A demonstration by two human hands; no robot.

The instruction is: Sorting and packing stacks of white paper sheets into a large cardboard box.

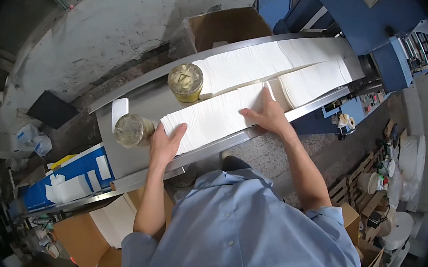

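Metal trough point(146, 94): one row of white paper point(211, 112) lies along the near rail point(223, 143), clamped between the left hand point(166, 141) at its left end and the right hand point(269, 116) at its right; one jar point(185, 83) stands behind.

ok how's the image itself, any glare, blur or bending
In the head view, the metal trough looks bowed and the corners fade to black; same view, the white paper stack is bright, its layers still visible, while the left hand and right hand show no obvious blur.
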